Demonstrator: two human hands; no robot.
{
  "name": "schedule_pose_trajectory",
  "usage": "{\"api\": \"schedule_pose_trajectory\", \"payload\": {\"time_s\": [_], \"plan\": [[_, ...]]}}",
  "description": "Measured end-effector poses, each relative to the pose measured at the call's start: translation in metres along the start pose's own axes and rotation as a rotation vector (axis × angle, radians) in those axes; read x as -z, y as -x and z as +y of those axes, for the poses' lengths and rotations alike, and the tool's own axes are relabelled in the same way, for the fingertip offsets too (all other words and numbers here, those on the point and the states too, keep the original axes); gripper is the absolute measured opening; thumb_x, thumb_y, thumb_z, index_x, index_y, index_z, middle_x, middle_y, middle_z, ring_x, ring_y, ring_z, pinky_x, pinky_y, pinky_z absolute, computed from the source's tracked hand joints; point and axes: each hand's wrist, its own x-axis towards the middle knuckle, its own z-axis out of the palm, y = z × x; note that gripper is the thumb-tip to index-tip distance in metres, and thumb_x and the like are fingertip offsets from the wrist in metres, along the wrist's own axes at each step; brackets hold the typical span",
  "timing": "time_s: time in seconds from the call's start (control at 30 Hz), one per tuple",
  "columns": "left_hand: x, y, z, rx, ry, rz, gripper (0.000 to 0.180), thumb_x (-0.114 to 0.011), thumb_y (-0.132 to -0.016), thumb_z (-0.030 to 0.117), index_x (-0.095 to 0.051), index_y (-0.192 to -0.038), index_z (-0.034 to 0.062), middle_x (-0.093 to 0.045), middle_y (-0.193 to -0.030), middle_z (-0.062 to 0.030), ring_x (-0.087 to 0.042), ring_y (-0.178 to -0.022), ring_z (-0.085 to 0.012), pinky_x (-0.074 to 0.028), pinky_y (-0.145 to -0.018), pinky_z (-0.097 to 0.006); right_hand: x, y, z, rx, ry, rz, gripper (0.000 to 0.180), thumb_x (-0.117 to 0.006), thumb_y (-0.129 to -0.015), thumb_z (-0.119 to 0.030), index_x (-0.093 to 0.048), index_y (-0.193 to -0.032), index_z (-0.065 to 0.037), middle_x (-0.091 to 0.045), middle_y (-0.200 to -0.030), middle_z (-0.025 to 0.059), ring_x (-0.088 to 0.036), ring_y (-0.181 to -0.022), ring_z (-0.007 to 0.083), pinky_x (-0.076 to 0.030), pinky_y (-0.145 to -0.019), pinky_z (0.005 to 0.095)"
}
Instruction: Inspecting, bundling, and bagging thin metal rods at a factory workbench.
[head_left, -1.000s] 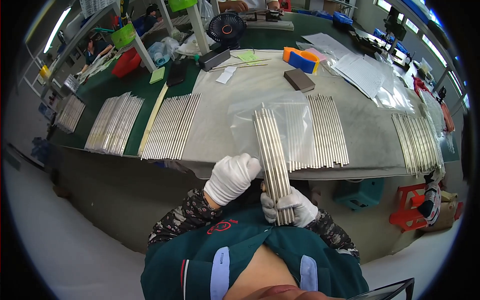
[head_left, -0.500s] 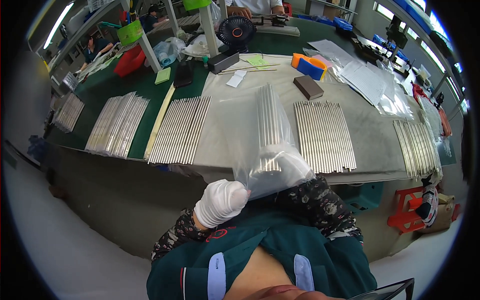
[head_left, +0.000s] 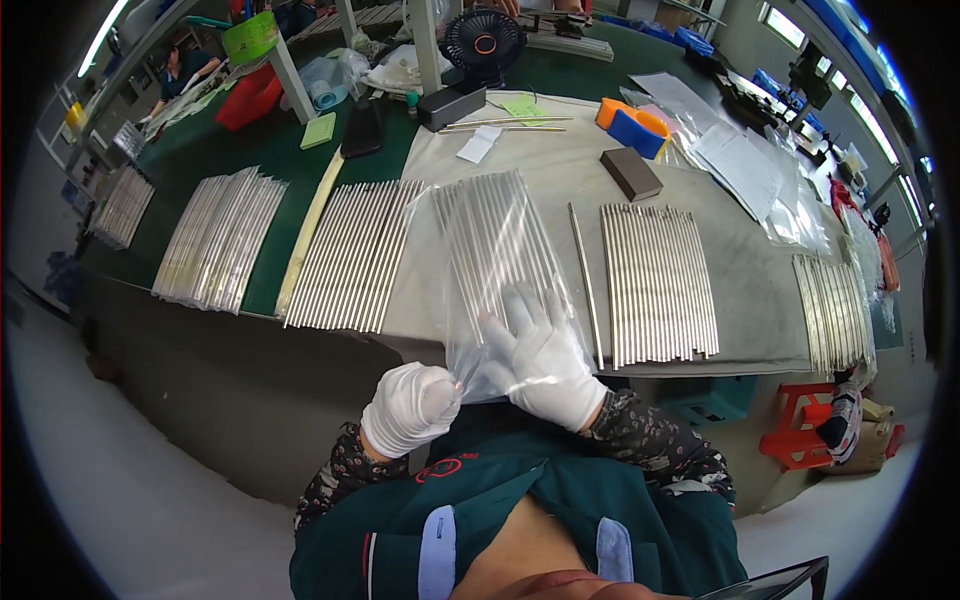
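A plastic bag (head_left: 463,348) holds metal rods (head_left: 490,225) — left hand (head_left: 412,408) pinching its edge, right hand (head_left: 548,365) splayed open — loose rods (head_left: 660,285) still unbagged.

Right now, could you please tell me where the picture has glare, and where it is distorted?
Head view: bright streaks of glare on the clear plastic bag; tube light at upper left, washed out to white; front edge of the table bowed, corners black.

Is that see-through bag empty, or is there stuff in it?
Not empty: a row of shiny rods shows through the clear bag.
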Motion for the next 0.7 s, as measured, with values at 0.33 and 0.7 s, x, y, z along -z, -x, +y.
{"api": "schedule_pose_trajectory", "payload": {"time_s": [0.33, 0.7], "plan": [[0.027, -0.090, -0.021, 0.021, 0.220, -0.250, 0.022, -0.069, -0.067, 0.022, -0.054, -0.076, 0.0077, -0.049, -0.056, -0.0032, -0.051, -0.046, -0.0212, -0.038, -0.043, -0.033, 0.090, 0.084, 0.057, -0.468, -1.004, 0.127, 0.014, -0.059, -0.079, 0.000, -0.063, -0.091, 0.003, -0.065, -0.082, 0.0109, -0.064, -0.076, 0.0162, -0.051, -0.069, 0.0248], [-0.149, -0.215, -0.061, -0.724, 0.092, -0.950, 0.070, -0.072, -0.066, 0.036, -0.045, -0.125, 0.0112, -0.037, -0.137, -0.0126, -0.033, -0.129, -0.0305, -0.027, -0.102, -0.052, 0.090, 0.113, 0.184, -1.008, 0.224, 0.139, 0.031, -0.055, -0.083, -0.032, -0.061, -0.081, -0.002, -0.061, -0.077, 0.0151, -0.060, -0.075, 0.0328, -0.048, -0.069, 0.0409]]}}
